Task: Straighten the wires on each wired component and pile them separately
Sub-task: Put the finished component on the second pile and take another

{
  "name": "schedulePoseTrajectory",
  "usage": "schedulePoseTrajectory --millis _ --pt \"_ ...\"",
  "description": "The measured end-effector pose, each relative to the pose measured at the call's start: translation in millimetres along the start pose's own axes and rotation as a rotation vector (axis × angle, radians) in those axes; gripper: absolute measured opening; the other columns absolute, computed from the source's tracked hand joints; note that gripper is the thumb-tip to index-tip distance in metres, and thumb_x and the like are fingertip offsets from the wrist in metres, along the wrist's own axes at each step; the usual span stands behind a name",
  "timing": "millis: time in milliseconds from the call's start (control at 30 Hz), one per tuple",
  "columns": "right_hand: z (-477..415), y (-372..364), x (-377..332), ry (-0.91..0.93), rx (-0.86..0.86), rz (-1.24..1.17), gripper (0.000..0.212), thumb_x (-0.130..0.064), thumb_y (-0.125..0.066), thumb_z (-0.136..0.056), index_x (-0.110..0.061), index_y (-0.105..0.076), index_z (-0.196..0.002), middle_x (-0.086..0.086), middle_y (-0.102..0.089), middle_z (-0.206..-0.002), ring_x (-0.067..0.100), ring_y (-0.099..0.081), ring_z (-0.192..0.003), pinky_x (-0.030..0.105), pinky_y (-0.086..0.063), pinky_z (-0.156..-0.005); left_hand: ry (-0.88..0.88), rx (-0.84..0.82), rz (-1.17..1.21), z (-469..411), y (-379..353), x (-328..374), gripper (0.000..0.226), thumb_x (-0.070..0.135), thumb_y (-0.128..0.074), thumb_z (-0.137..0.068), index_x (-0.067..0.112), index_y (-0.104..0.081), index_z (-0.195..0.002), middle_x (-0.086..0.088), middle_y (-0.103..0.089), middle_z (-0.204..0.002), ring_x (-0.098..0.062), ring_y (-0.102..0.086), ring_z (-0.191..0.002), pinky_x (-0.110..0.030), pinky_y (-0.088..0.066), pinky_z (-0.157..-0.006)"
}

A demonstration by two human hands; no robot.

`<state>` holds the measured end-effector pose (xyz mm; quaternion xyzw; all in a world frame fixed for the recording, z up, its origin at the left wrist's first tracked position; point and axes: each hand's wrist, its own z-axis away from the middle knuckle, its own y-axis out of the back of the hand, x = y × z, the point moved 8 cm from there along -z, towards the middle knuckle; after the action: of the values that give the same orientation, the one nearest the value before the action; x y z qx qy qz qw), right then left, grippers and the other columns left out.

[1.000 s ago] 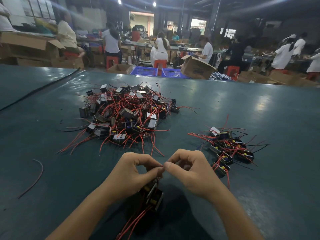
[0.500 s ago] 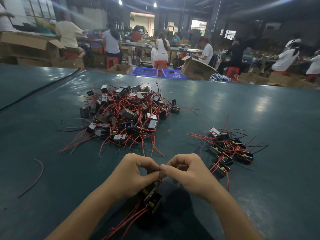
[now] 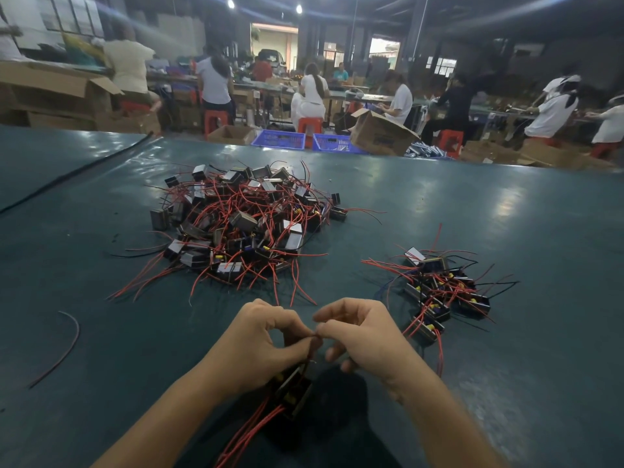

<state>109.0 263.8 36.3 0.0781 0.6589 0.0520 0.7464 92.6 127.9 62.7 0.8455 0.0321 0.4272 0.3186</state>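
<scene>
Far left on the table [image 3: 506, 214]: a stray red wire [image 3: 64, 346], off alone, likely a cast-off; upper centre-left: the tangled pile [image 3: 243, 224], heaped as unsorted stock; bottom centre, with the left hand [image 3: 260, 342]: grips a wired component [image 3: 293, 390] under the palm, clear of both piles, apparently to steady it; just right, fingertips meeting, with the right hand [image 3: 364, 336]: pinches its lead [image 3: 312, 346], seemingly to draw it straight; far right: the small pile [image 3: 442, 292], kept well apart, presumably for finished pieces.

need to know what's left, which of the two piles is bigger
The left pile: a wide tangle of many components and red wires. The right pile holds only a handful.
</scene>
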Motion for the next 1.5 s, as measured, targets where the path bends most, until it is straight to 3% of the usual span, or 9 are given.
schedulePoseTrajectory --millis 100,200,400,567,733,933,1033,1200,1500 --pt "3 1 -16 0.209 -0.046 0.146 0.014 -0.011 -0.07 -0.087 -0.022 -0.071 -0.078 -0.01 -0.067 -0.063 0.005 -0.06 -0.056 0.015 -0.042 -0.046 0.039 0.002 0.103 -1 4 -4 0.013 0.01 -0.079 -0.078 0.021 -0.076 -0.071 0.011 -0.071 -0.064 -0.003 -0.066 -0.063 -0.008 -0.045 -0.065" --pt "5 3 -20 0.292 -0.065 0.256 0.011 -0.018 -0.07 -0.088 -0.026 -0.071 -0.08 -0.015 -0.065 -0.062 0.004 -0.059 -0.061 0.014 -0.043 -0.051 0.083 -0.012 0.164 -2 3 -9 0.012 0.009 -0.077 -0.079 0.019 -0.077 -0.073 0.006 -0.071 -0.065 -0.006 -0.066 -0.062 -0.013 -0.048 -0.064" --pt "3 1 -15 0.291 -0.088 0.309 0.011 -0.023 -0.067 -0.091 -0.025 -0.07 -0.081 -0.014 -0.064 -0.067 0.006 -0.057 -0.063 0.018 -0.045 -0.055 0.087 -0.019 0.169 -2 3 -8 0.011 0.01 -0.078 -0.079 0.018 -0.076 -0.073 0.006 -0.071 -0.065 -0.004 -0.065 -0.062 -0.012 -0.047 -0.064" --pt "1 2 -8 0.2 -0.109 0.328 0.021 -0.03 -0.066 -0.091 -0.018 -0.067 -0.074 -0.003 -0.058 -0.061 0.005 -0.047 -0.049 0.021 -0.039 -0.049 0.031 -0.002 0.111 -1 4 0 0.019 0.009 -0.079 -0.078 0.026 -0.075 -0.071 0.013 -0.07 -0.063 -0.004 -0.066 -0.061 -0.008 -0.045 -0.063" --pt "4 1 -15 0.272 -0.062 0.404 0.022 -0.026 -0.066 -0.091 -0.012 -0.066 -0.073 0.001 -0.058 -0.063 0.009 -0.048 -0.057 0.031 -0.042 -0.057 -0.014 0.009 0.082 -1 6 6 0.011 0.015 -0.079 -0.076 0.024 -0.075 -0.071 0.016 -0.069 -0.063 -0.003 -0.066 -0.064 -0.005 -0.042 -0.067" --pt "6 3 -21 0.342 0.029 0.489 0.018 -0.028 -0.067 -0.088 -0.02 -0.064 -0.071 -0.007 -0.059 -0.063 0.008 -0.051 -0.056 0.033 -0.047 -0.061 0.013 0.013 0.016 0 5 4 0.006 0.028 -0.075 -0.076 0.03 -0.074 -0.07 0.021 -0.069 -0.065 -0.001 -0.065 -0.069 -0.008 -0.038 -0.074" --pt "8 5 -24 0.379 0.017 0.442 0.014 -0.029 -0.07 -0.086 -0.021 -0.067 -0.075 -0.004 -0.063 -0.066 0.006 -0.053 -0.057 0.025 -0.045 -0.056 0.052 -0.001 0.093 -2 7 -3 0.011 0.012 -0.078 -0.079 0.021 -0.076 -0.074 0.011 -0.071 -0.065 -0.005 -0.066 -0.065 -0.011 -0.046 -0.066" --pt "8 8 -27 0.419 -0.033 0.408 0.006 -0.018 -0.074 -0.085 -0.021 -0.071 -0.08 -0.006 -0.065 -0.074 0.001 -0.054 -0.063 0.011 -0.04 -0.06 0.103 -0.01 0.131 -2 7 -8 0.005 0.011 -0.076 -0.08 0.015 -0.077 -0.077 0.002 -0.072 -0.067 -0.013 -0.068 -0.065 -0.024 -0.053 -0.066" --pt "5 5 -22 0.38 -0.117 0.265 0.012 -0.022 -0.082 -0.076 -0.014 -0.074 -0.078 -0.008 -0.068 -0.065 0.006 -0.057 -0.06 0.019 -0.046 -0.06 0.14 -0.073 0.181 -2 3 -8 0.002 0.015 -0.076 -0.081 0.014 -0.077 -0.081 0.001 -0.074 -0.072 -0.014 -0.069 -0.072 -0.031 -0.054 -0.076"
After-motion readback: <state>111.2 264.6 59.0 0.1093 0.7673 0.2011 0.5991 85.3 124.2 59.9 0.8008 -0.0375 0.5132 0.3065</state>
